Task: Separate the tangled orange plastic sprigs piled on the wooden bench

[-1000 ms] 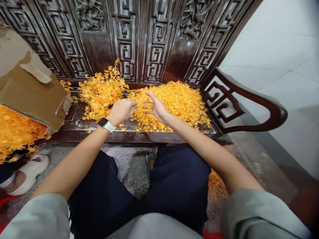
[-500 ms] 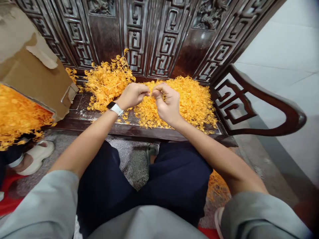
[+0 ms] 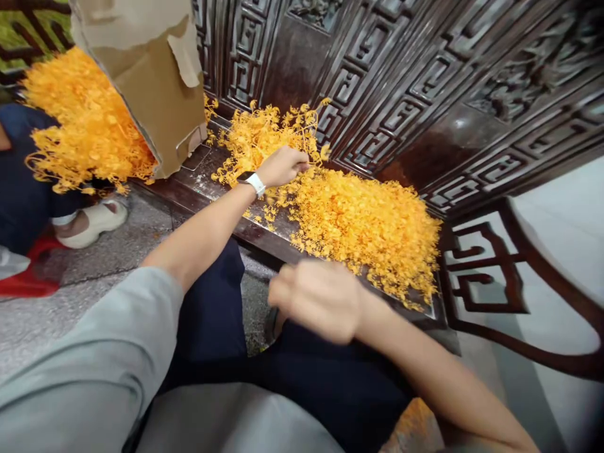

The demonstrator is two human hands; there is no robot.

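Note:
My left hand [image 3: 284, 167], a watch on its wrist, reaches over the bench with its fingers pinched together at the right side of a tangled heap of orange plastic pieces [image 3: 257, 141]. What those fingers hold is too small to name. A wider, flatter pile of loose orange pieces [image 3: 368, 226] lies to the right of it on the dark bench. Nearer to me, my right hand [image 3: 316, 299] hangs over my lap with curled fingers, blurred by motion; anything inside it is hidden.
A torn cardboard box [image 3: 165, 100] stands at the left on the bench, with a large orange mass [image 3: 89, 126] beside it. A person's leg and pale shoe [image 3: 97, 223] are at the left. The carved backrest and armrest [image 3: 561, 277] bound the bench.
The view has turned, and things appear further right. My hands have parted: the right came back towards my lap, while the left moved to the tangled heap.

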